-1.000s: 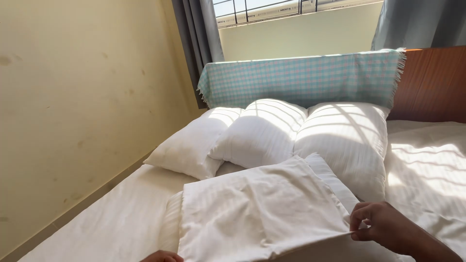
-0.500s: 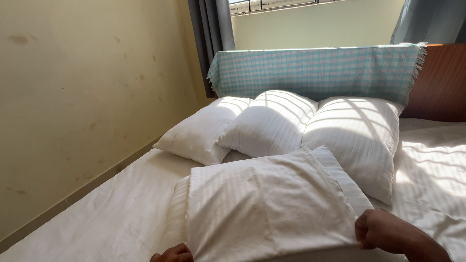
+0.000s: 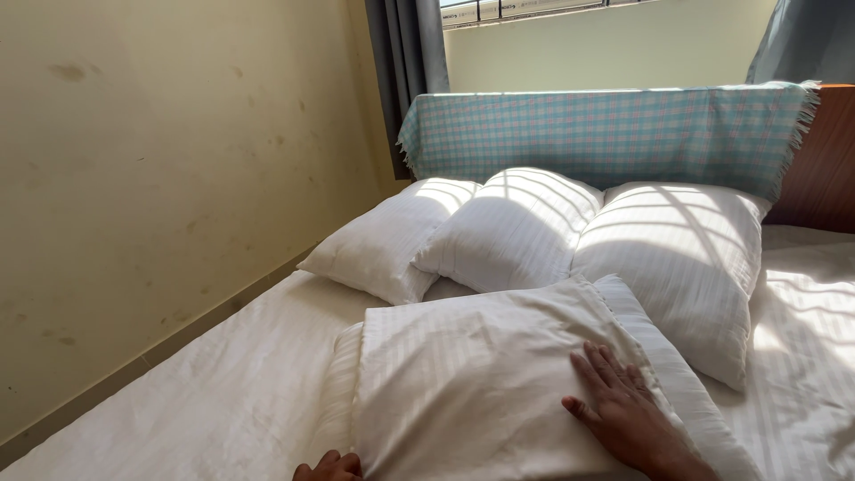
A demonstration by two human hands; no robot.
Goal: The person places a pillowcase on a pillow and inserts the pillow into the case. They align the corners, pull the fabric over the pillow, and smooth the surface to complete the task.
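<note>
- White striped bedding covers a bed (image 3: 223,401) that is set against a yellowish wall (image 3: 160,178), and sunlight is thrown in bars across the far pillows.
- The right hand (image 3: 623,414) is laid flat, palm down and fingers spread, on the near pillow (image 3: 472,383); nothing is gripped by it.
- The left hand (image 3: 329,467) is seen only as knuckles at the bottom edge of the view, touching the lower left corner of the near pillow; whether it is closed on the fabric cannot be told.
- The near pillow, in a white striped case, lies flat on the bed directly under the hands, with its open end turned towards the wall.
- Just beyond the near pillow, three plump white pillows are leaned in a row: the left pillow (image 3: 392,236), the middle pillow (image 3: 517,227) and the right pillow (image 3: 677,258).
- The far right corner of the near pillow is pressed against the right pillow, and the middle pillow overlaps both of its neighbours.
- Behind that row, further from the near pillow, a teal checked cloth (image 3: 614,134) with a fringed end is draped over a wooden headboard (image 3: 819,169).
- A dark grey curtain (image 3: 410,71) hangs beyond the left pillow, beside a window whose lower edge is seen at the top of the view.
- To the right of the near pillow, rumpled sheet (image 3: 802,356) is lit by the sun.
</note>
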